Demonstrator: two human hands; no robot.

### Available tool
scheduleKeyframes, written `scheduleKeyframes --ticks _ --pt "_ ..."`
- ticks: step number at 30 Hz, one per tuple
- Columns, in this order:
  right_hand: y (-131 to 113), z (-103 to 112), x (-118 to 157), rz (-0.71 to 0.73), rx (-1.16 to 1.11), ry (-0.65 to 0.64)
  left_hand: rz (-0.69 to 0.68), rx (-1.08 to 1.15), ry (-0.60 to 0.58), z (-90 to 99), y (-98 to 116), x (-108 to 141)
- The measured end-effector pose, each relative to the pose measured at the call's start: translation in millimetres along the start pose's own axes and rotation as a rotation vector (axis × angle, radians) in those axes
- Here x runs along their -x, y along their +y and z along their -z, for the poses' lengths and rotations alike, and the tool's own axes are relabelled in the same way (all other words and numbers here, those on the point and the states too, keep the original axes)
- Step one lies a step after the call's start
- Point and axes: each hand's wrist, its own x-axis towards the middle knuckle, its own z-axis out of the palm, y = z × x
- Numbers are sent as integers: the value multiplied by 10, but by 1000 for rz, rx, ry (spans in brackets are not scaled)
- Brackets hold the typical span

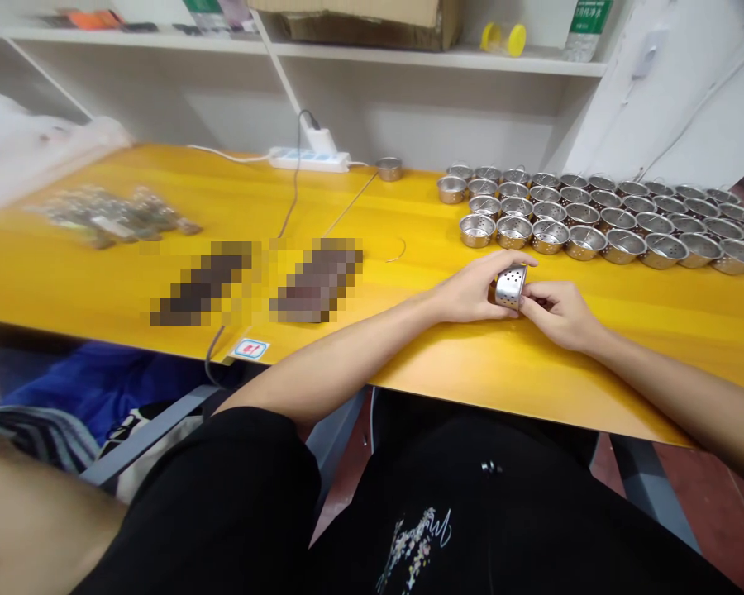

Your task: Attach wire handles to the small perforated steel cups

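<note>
A small perforated metal strainer cup (509, 287) is tipped on its side just over the yellow table, its holed bottom and wall showing. My left hand (471, 289) grips it from the left, thumb below and fingers over the top. At its right rim, my right hand (561, 312) has its fingers pinched together; whatever they pinch there is hidden. Behind my hands stand rows of similar strainer cups (586, 241), upright, many with thin wire handles across their mouths.
One more metal cup (389, 169) stands apart at the back, near a white power strip (310, 159) with a cable. Two pixelated dark objects (319, 281) lie left of my forearm. A blurred heap of small metallic pieces (112, 216) lies farther left. A shelf (372, 54) runs above.
</note>
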Motion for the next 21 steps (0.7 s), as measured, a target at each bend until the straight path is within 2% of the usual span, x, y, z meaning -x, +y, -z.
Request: scheduleKeyframes --ticks 4,9,12,17,21 --pt "7 34 3 -2 -58 -71 6 4 -2 6 6 -2" --pt "29 20 22 -16 -185 -29 -26 31 16 37 22 2" --pt "33 -3 24 -24 -233 53 -34 50 36 71 11 11" --pt "112 1 -57 -95 -346 267 -34 70 43 93 -5 23" --pt "215 21 -110 -82 -307 343 -8 61 23 60 9 20"
